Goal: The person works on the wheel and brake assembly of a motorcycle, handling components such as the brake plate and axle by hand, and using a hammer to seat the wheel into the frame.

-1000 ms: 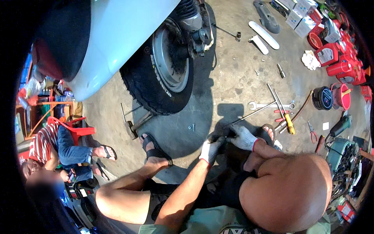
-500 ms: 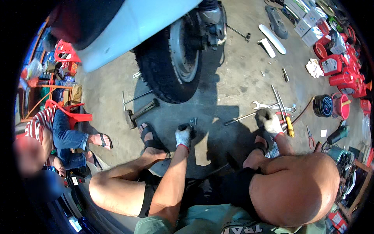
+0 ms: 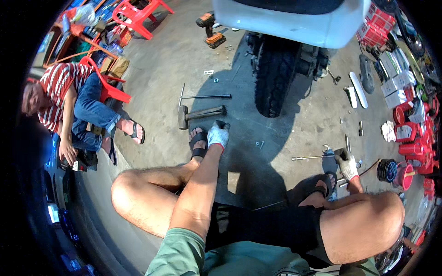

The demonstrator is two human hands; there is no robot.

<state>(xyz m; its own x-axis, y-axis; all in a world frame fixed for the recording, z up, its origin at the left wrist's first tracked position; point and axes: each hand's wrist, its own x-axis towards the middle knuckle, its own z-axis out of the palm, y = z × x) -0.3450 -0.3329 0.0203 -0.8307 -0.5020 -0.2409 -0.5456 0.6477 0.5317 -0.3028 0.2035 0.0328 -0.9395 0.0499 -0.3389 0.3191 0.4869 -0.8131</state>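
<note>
Left hand point(image 3: 218, 135), gloved, fingers curled together, holds nothing and hovers just short of the hammer point(image 3: 199, 114), which lies on the floor near the rear tyre point(image 3: 275, 78). Right hand point(image 3: 346, 162), gloved, is closed around a wrench point(image 3: 328, 149) far right of the hammer.

Left hand point(image 3: 218, 134) stretched forward – right hand point(image 3: 346, 162) low, fingers curled.

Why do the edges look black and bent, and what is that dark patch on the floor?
Head view: the fisheye lens leaves a black rim and curves straight edges near it. The dark patch is shadow across the concrete floor, running under the rear tyre toward the gloved left hand; the rest is evenly daylit, without glare.
</note>
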